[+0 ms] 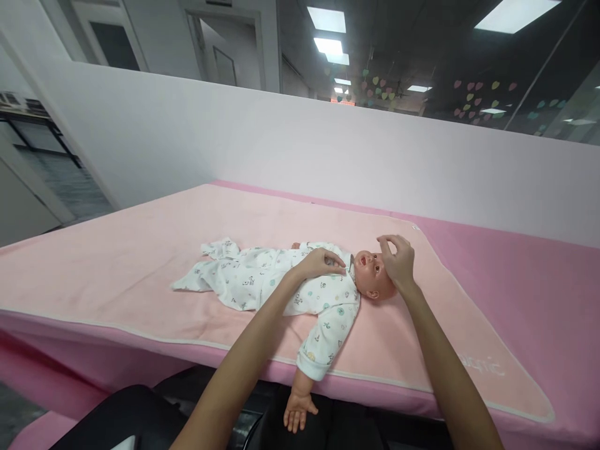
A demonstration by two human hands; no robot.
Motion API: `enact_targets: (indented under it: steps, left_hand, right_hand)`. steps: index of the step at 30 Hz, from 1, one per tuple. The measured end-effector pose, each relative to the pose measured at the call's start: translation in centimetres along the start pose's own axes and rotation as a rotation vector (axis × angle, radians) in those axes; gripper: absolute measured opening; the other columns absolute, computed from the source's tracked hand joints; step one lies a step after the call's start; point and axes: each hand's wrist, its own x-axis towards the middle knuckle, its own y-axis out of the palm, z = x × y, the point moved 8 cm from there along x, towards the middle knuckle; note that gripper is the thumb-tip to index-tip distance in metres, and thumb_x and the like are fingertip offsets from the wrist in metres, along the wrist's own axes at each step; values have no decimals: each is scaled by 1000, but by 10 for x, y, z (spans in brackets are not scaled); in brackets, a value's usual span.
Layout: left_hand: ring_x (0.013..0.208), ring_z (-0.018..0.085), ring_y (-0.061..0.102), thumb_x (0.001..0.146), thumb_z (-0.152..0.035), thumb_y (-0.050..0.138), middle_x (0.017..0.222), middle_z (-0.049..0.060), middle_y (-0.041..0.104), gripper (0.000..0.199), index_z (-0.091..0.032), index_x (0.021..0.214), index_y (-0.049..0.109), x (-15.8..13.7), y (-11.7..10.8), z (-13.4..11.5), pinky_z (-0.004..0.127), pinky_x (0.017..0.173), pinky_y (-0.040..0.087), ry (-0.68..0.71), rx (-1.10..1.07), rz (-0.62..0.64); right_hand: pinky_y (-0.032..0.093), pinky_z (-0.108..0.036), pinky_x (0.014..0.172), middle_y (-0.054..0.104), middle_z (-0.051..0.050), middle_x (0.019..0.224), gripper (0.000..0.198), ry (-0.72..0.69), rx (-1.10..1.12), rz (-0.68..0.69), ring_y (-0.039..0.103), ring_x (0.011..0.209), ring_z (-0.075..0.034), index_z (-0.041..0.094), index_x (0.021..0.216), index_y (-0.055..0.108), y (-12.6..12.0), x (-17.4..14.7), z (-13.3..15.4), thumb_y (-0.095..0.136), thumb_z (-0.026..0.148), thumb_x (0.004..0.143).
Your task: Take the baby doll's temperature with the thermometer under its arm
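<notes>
A baby doll (375, 275) lies on its back with its head to the right, dressed in a white printed sleepsuit (248, 275). My left hand (321, 262) rests over its chest, thumb and fingers closed at the sleepsuit's collar (349, 267); how much cloth is between the fingertips is hard to see. Beside the top of the doll's head is my right hand (398, 256), thumb and fingertips brought together in a pinch with nothing visible in them. The doll's near arm (300, 400) hangs over the table edge.
Under the doll, a pale pink blanket (140, 250) with a white border covers much of a table with a darker pink cover (529, 294). A white wall (328, 156) with dark glass above stands along the far side. Black material (135, 412) lies below the near edge.
</notes>
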Motion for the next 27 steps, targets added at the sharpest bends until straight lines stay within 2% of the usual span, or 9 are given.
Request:
enact_targets:
  steps: [2,4,7,10,17,21,27]
  left_hand:
    - [49,7,36,72,-50,56,54,-1,54,39,-15,76,72,1,0,4,22,48,25,-17,-3,-27]
    - [49,8,39,73,-49,54,54,-1,56,38,-15,74,72,1,2,6,22,48,27,-25,-21,-22]
    - [54,9,45,66,-47,63,63,1,62,34,-17,80,72,-1,4,5,22,50,31,-26,-60,30]
    - [54,9,45,61,-47,68,66,1,63,37,-17,83,72,-3,5,1,21,50,32,-16,-72,71]
    - [58,10,51,75,-39,55,79,3,67,29,-20,90,71,-3,7,4,21,52,35,-12,-101,101]
    - [72,13,56,73,-37,59,90,4,66,26,-21,89,71,-5,6,-5,21,60,39,43,-69,117]
    - [75,13,55,69,-37,64,93,4,65,29,-21,92,71,-9,6,-9,20,60,39,66,-12,171]
  right_hand:
    - [30,-36,95,66,-1,76,26,-122,-81,203,57,77,-15,19,67,60,22,18,37,40,29,80]
    - [36,-31,84,65,-1,73,28,-121,-113,435,55,71,-13,18,66,59,45,28,58,39,30,81]
    - [37,-24,62,63,-2,72,28,-36,-130,701,52,65,-12,17,69,59,68,30,67,41,35,81]
    - [35,-22,55,61,-1,69,22,-1,-180,837,50,61,-11,18,72,60,80,23,65,45,31,79]
    - [34,-23,49,57,-1,58,14,112,-297,945,51,50,-12,18,69,60,85,12,42,48,21,76]
    - [33,-22,48,59,-2,60,13,165,-277,956,52,49,-11,18,72,58,75,10,37,46,18,75]
    - [27,-21,43,51,0,55,14,133,-321,913,42,44,-8,18,60,51,61,9,40,43,16,71]
